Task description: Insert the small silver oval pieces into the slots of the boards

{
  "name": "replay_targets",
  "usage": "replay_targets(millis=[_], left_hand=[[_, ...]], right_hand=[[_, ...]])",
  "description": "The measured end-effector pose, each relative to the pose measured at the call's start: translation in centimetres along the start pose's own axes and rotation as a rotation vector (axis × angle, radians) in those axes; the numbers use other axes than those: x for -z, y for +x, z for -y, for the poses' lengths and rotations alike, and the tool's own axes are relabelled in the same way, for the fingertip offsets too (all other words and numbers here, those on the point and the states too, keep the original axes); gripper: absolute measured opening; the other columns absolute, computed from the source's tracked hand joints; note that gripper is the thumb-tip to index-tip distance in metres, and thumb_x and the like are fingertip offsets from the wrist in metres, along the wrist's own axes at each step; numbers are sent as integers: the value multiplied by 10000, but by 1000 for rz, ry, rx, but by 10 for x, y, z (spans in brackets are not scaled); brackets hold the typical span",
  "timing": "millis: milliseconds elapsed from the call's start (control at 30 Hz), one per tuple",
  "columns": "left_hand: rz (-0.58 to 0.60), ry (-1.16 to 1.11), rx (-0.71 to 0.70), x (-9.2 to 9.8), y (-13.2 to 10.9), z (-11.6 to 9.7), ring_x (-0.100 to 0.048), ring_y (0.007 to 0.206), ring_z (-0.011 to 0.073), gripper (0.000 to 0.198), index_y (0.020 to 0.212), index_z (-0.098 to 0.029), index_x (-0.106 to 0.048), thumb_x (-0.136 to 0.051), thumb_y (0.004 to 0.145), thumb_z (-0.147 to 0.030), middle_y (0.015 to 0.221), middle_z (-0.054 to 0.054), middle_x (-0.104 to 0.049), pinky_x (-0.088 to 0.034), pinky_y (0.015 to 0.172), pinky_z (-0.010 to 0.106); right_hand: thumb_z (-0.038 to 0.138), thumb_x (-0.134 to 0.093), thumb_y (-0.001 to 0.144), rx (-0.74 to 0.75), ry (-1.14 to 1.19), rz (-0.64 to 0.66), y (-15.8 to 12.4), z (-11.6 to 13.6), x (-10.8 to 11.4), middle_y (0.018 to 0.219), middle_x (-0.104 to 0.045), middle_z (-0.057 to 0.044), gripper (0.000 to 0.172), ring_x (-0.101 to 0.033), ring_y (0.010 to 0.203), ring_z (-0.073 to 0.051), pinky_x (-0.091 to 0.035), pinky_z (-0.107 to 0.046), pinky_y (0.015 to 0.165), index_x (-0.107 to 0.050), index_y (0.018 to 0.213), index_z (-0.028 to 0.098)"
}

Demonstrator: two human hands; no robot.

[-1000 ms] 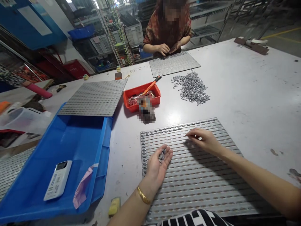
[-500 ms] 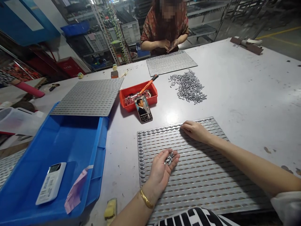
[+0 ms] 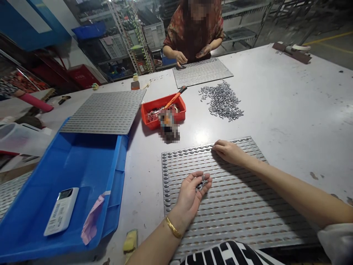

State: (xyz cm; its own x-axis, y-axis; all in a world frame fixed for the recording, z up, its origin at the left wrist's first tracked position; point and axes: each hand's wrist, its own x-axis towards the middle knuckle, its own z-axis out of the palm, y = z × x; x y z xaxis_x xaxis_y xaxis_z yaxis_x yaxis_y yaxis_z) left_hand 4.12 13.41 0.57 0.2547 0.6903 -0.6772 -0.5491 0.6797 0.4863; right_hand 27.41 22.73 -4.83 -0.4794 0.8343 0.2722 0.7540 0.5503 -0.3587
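A grooved grey board [image 3: 237, 206] lies before me, with dark, leaf-shaped pieces set along its far and left edges. Over its left half, my left hand [image 3: 193, 191], palm up and fingers curled, cups several small grey oval pieces [image 3: 202, 183]. My right hand [image 3: 227, 151] rests at the board's far rows, beside the end of the second line of set pieces. Its fingertips are pinched together; whatever is between them is hidden. Beyond the board a pile of similar grey pieces [image 3: 223, 101] is spread on the white table [image 3: 289, 110].
At left stands a blue bin [image 3: 113, 184] holding a white device [image 3: 61, 211], with another grooved board [image 3: 104, 110] across its far end. A red tray [image 3: 145, 117] carries an orange-handled tool [image 3: 175, 97]. Opposite, a co-worker [image 3: 193, 33] works at a third board [image 3: 204, 73].
My left hand has shifted slightly right and its thumb has moved among the pieces. My right hand stays at the same row. The co-worker's hands have moved apart, one reaching to their board.
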Motion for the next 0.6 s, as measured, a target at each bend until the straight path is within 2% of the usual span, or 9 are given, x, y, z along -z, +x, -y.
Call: replay_targets(millis=[100, 167, 233, 300, 467, 600], left_hand=[[0, -4, -3, -2, 2, 1, -682, 888, 203, 172, 920, -129, -593, -659, 767, -90, 982, 136, -686, -528, 913, 367], [17, 0, -14, -2, 5, 3, -672, 900, 200, 189, 933, -131, -613, -672, 756, -102, 995, 130, -684, -530, 899, 357], [53, 11, -39, -1, 8, 5, -651, 933, 200, 195, 941, -141, -643, -670, 749, -111, 1018, 111, -678, -531, 888, 353], [82, 28, -58, -1, 10, 7, -621, 990, 207, 194, 941, -154, -670, -654, 751, -117, 1053, 95, -669, -530, 887, 357], [97, 46, -57, -3, 9, 6, -584, 1052, 217, 175, 924, -144, -695, -639, 759, -125, 1122, 102, -647, -528, 886, 360], [78, 55, -67, -1, 11, 8, -629, 863, 159, 175, 876, -139, -676, -738, 715, -167, 963, 79, -671, -535, 820, 299]], right_hand=[[210, -438, 935, -6, 65, -35, -6, 24, 8, 997, -636, -100, 250, -614, 842, -187, -502, -298, 709, -647, 1071, 202], [254, -502, 921, 34, 211, -25, -11, 47, 14, 1047, -630, -99, 249, -611, 908, -196, -514, -314, 749, -621, 1136, 221], [250, -522, 913, 113, 348, 47, -15, 69, 18, 1068, -627, -97, 276, -589, 973, -207, -508, -337, 797, -606, 1176, 239], [218, -503, 918, 162, 373, 91, -17, 83, 18, 1035, -634, -92, 261, -576, 954, -204, -500, -338, 784, -621, 1150, 243], [218, -485, 930, 102, 442, 53, -20, 84, 12, 901, -638, -78, 165, -571, 846, -187, -481, -314, 721, -641, 984, 207], [252, -499, 932, -50, 553, 18, -25, 83, 9, 841, -637, -55, 145, -583, 780, -165, -474, -291, 696, -635, 929, 202]])
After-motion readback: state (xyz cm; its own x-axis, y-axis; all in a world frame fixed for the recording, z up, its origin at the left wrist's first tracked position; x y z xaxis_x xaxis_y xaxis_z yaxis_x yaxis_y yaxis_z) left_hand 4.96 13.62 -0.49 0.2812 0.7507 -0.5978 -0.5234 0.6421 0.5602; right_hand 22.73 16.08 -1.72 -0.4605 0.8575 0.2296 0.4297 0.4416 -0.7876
